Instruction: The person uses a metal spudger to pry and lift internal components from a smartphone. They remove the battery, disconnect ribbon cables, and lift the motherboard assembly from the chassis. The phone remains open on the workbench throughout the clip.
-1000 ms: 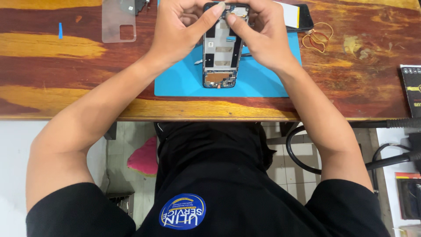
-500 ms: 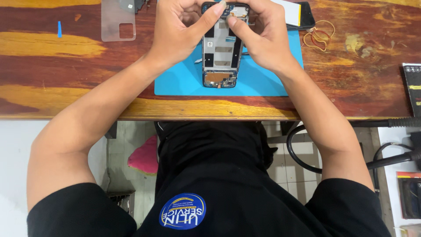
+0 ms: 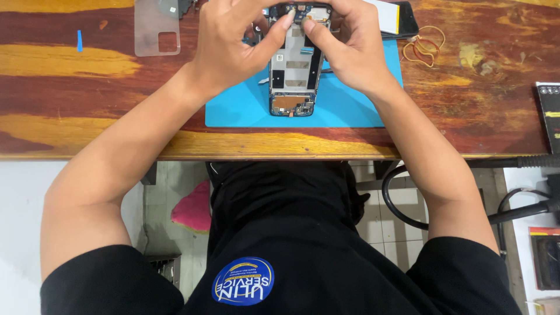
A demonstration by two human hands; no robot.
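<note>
Both hands work the far end of the opened phone: left hand curled round its left edge, right hand pinching its right side, thumbs meeting on top. It lies lengthwise on the blue mat, back cover off, boards and dark frame exposed. Bare desk opens wide to the left; rubber bands and a clear case sit aside.
</note>
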